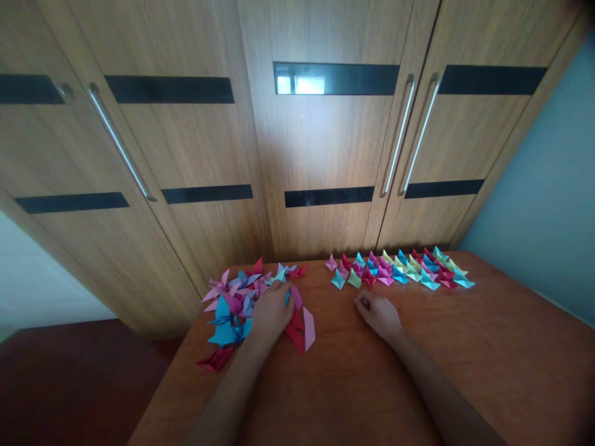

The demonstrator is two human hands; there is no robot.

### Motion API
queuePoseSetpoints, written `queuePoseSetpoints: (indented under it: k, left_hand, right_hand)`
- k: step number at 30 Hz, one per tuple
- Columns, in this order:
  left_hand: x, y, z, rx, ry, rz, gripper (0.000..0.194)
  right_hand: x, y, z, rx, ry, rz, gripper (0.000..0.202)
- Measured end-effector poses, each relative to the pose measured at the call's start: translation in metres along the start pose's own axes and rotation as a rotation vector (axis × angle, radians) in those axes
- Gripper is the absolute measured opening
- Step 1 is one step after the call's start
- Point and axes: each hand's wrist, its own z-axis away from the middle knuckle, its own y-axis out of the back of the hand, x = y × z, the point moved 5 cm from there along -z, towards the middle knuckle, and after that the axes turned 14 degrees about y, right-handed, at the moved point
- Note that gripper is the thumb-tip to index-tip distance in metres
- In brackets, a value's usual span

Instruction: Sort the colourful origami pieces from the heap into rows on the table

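On the left of the wooden table lies a loose pile of folded paper pieces (227, 303) in pink, purple, blue and red. My left hand (274, 308) is over the right side of this pile, its fingers bent down and partly hidden among the papers. Beside it lie a red folded strip (294, 334) and a pink strip (309, 329). My right hand (379, 313) rests on the table with its fingers curled in, and nothing shows in it. Behind it stand rows of small folded paper boats (385, 272) in several colours.
The brown table (353, 396) stands against a wooden wardrobe (320, 142) with metal handles and dark bands. A pale blue wall (539, 204) is on the right. Dark red floor (83, 378) shows at the lower left.
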Motion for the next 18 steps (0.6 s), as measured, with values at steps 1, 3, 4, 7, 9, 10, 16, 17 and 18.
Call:
queuePoseSetpoints:
  k: [1,3,4,7,9,10,16,17,18]
  left_hand:
    - [0.006,-0.001,-0.004,-0.003,-0.017,-0.043,0.027]
    - [0.020,-0.004,-0.015,-0.015,-0.038,-0.136,0.027]
    - [0.027,-0.006,-0.022,-0.022,-0.043,-0.174,0.027]
    - [0.043,-0.012,-0.044,-0.028,-0.044,-0.226,0.028]
    - [0.048,-0.015,-0.059,-0.027,-0.044,-0.242,0.029]
    - [0.050,-0.017,-0.065,-0.027,-0.042,-0.254,0.030]
    - [0.047,-0.026,-0.085,-0.046,-0.026,-0.333,0.033]
    - [0.046,-0.027,-0.086,-0.050,-0.021,-0.347,0.033]
    - [0.045,-0.028,-0.088,-0.053,-0.017,-0.361,0.033]
  right_hand:
    - [0.000,0.000,0.000,0.003,0.004,-0.014,0.017]
    - [0.001,-0.001,-0.001,0.005,0.009,-0.035,0.017]
    - [0.002,-0.001,-0.001,0.005,0.008,-0.042,0.017]
    - [0.002,-0.001,-0.001,0.002,0.003,-0.054,0.016]
    - [0.002,0.000,-0.001,-0.002,0.000,-0.058,0.016]
    - [0.002,0.000,-0.001,-0.005,0.000,-0.059,0.015]
    - [0.001,0.002,-0.002,-0.002,0.008,-0.056,0.015]
    - [0.001,0.002,-0.003,-0.001,0.008,-0.053,0.015]
    - [0.001,0.002,-0.003,-0.004,0.006,-0.050,0.015]
